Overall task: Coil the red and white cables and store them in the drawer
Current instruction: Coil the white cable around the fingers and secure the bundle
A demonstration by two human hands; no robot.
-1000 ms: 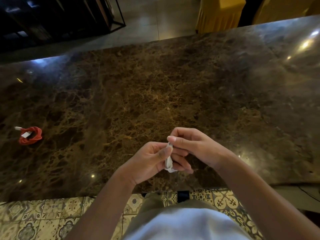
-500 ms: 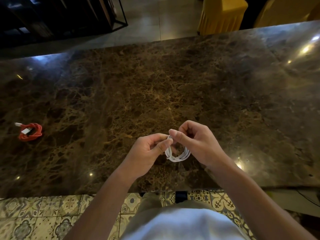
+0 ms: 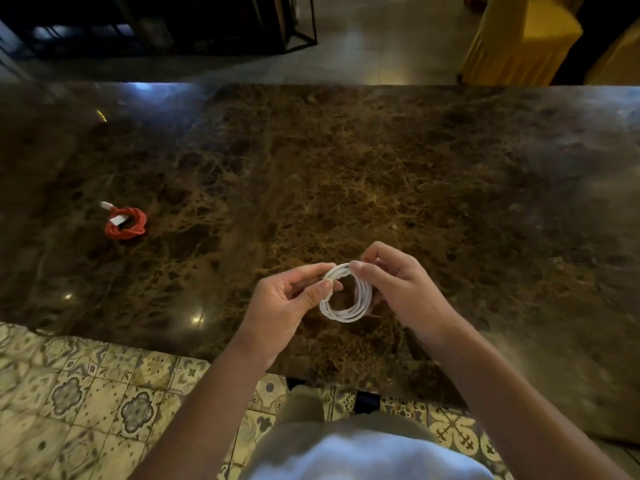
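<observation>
Across most of the view, a dark brown marble tabletop [image 3: 381, 174] with pale veining runs from the left edge to the right, its near edge stepping above a patterned tile floor [image 3: 86, 393]. Beyond its far edge stand a yellow-draped chair [image 3: 519, 36] toward the right and a dark metal-framed shelf unit [image 3: 173, 26] toward the left. Above the tabletop's near edge, about midway along it, the left hand [image 3: 282, 303] and the right hand [image 3: 398, 289] hold the white cable [image 3: 348, 294] between them; the cable is wound into a loop of several turns, raised clear of the surface. The left hand pinches the loop's left side between thumb and forefinger, and the right hand pinches its top with the fingertips, the other fingers curled behind the right side. Well apart, toward the tabletop's left edge, the red cable [image 3: 126, 224] lies already coiled, with white connector ends showing at its upper left.
</observation>
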